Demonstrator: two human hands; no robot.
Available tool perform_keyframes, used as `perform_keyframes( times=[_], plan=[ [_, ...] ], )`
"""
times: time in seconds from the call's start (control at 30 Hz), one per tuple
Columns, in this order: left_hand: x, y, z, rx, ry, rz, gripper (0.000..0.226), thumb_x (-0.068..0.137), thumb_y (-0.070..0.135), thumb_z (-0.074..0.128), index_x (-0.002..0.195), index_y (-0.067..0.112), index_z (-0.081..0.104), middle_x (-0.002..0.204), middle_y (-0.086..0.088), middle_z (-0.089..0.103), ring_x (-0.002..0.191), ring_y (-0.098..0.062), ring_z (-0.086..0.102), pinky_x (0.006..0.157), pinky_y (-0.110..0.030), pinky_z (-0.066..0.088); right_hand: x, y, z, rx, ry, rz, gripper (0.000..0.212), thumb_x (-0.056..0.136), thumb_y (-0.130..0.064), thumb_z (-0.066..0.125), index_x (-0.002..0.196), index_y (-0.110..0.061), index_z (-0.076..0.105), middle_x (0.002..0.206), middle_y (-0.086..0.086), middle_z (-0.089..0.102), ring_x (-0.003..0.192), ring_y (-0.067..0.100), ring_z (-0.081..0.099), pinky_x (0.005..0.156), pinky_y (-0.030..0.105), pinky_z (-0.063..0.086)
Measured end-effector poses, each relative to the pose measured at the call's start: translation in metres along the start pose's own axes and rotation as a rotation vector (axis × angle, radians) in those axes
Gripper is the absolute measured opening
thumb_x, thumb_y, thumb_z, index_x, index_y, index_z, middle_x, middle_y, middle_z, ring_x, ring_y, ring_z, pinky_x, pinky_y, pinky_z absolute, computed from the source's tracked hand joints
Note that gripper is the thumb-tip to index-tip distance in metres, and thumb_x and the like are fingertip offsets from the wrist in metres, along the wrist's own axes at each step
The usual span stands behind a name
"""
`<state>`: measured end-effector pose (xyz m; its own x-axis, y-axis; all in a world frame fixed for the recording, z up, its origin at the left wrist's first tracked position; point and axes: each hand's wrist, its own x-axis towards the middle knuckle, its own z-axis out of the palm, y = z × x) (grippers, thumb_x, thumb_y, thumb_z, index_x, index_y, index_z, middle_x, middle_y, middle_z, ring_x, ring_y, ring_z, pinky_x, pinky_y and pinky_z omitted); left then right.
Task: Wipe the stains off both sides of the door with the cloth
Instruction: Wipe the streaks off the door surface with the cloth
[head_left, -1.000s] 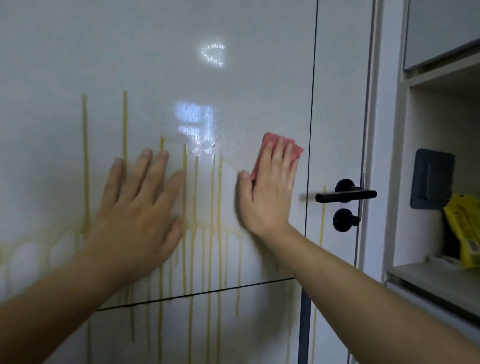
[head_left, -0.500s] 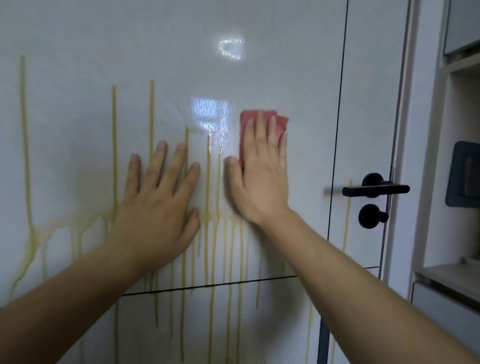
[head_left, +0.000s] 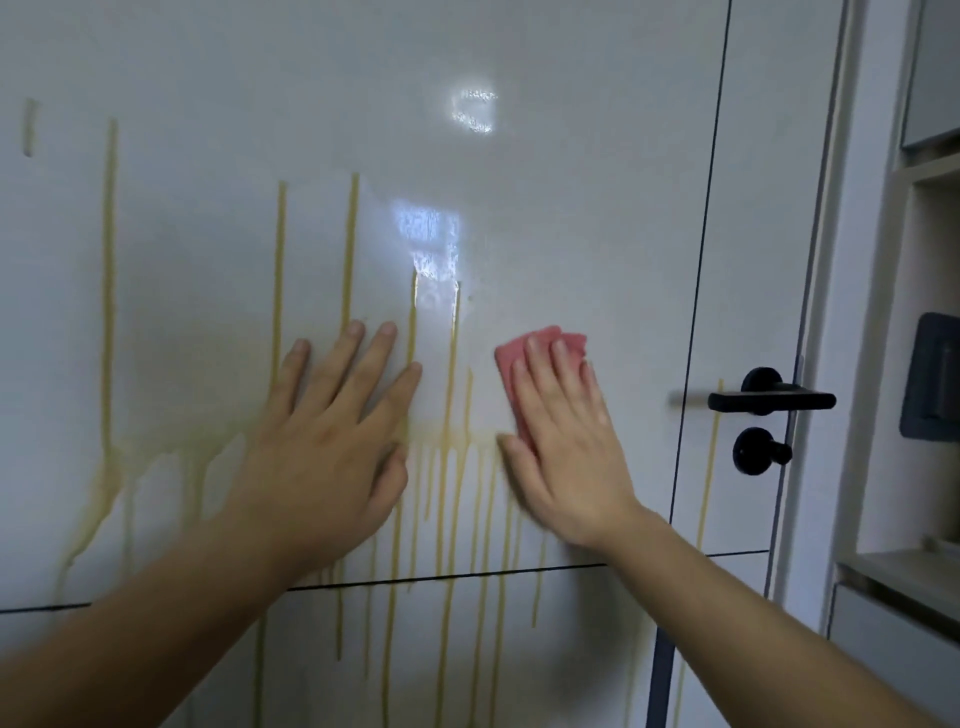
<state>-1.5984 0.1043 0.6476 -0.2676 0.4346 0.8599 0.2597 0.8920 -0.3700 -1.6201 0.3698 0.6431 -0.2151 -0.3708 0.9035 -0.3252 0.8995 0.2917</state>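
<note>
Right hand (head_left: 566, 441) flat, fingers straight, presses pink cloth (head_left: 519, 353) on door (head_left: 571, 182), left of handle (head_left: 769, 400). Left hand (head_left: 332, 441) flat on door, fingers spread, holding nothing. Yellow stains (head_left: 109, 286) streak door.

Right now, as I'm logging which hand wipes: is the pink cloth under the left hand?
No, the pink cloth is pressed flat by the right hand; the left hand lies bare on the door.

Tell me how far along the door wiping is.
Done: only a patch above the cloth looks clean. In hand: the right hand presses the cloth flat on the door; the left hand rests flat beside it. Left: most yellow streaks, one near the handle, and the unseen other side.
</note>
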Motion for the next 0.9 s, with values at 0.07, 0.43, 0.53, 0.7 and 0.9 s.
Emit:
perform_keyframes(
  times=[0.07, 0.43, 0.53, 0.7, 0.9],
  plan=[
    [0.0, -0.003, -0.002, 0.0, 0.003, 0.011, 0.067, 0.09, 0.037, 0.05, 0.152, 0.013, 0.049, 0.167, -0.016, 0.028, 0.156, -0.036, 0.023, 0.12, -0.064, 0.025, -0.007, 0.016, -0.002, 0.046, 0.045, 0.19, 0.072, 0.102, -0.033, 0.036, 0.164, -0.016, 0.002, 0.172, 0.005, -0.004, 0.159, 0.028, -0.009, 0.127, 0.056, 0.003],
    [-0.004, -0.057, -0.02, -0.035, 0.044, -0.166, 0.072, 0.091, 0.041, 0.043, 0.155, 0.007, 0.04, 0.166, -0.018, 0.028, 0.156, -0.039, 0.019, 0.123, -0.06, 0.021, 0.136, -0.035, -0.014, 0.052, 0.054, 0.168, 0.07, 0.104, -0.041, 0.028, 0.164, -0.012, 0.006, 0.173, 0.009, -0.001, 0.159, 0.026, -0.01, 0.128, 0.045, -0.009],
    [-0.01, -0.071, -0.018, 0.001, 0.001, -0.18, 0.073, 0.092, 0.043, 0.041, 0.157, 0.01, 0.037, 0.169, -0.013, 0.022, 0.158, -0.038, 0.013, 0.124, -0.063, 0.016, 0.107, -0.066, 0.0, -0.029, -0.004, -0.088, 0.072, 0.104, -0.039, 0.038, 0.164, -0.009, 0.011, 0.172, 0.012, 0.005, 0.159, 0.03, -0.004, 0.128, 0.052, 0.0],
    [-0.014, -0.086, -0.021, 0.036, 0.015, -0.106, 0.068, 0.093, 0.039, 0.046, 0.155, 0.014, 0.043, 0.168, -0.01, 0.028, 0.156, -0.036, 0.023, 0.121, -0.06, 0.023, 0.132, -0.05, -0.009, -0.095, -0.051, -0.295, 0.069, 0.105, -0.041, 0.036, 0.164, -0.013, 0.016, 0.172, 0.009, 0.009, 0.159, 0.03, -0.001, 0.129, 0.046, -0.001],
    [-0.022, -0.093, -0.023, -0.091, 0.069, -0.094, 0.068, 0.094, 0.036, 0.044, 0.155, 0.006, 0.041, 0.165, -0.016, 0.032, 0.155, -0.033, 0.026, 0.123, -0.057, 0.026, 0.174, -0.089, 0.001, -0.089, 0.005, -0.266, 0.071, 0.103, -0.041, 0.037, 0.163, -0.007, 0.018, 0.171, 0.013, 0.012, 0.159, 0.03, 0.002, 0.129, 0.05, 0.002]
  ],
)
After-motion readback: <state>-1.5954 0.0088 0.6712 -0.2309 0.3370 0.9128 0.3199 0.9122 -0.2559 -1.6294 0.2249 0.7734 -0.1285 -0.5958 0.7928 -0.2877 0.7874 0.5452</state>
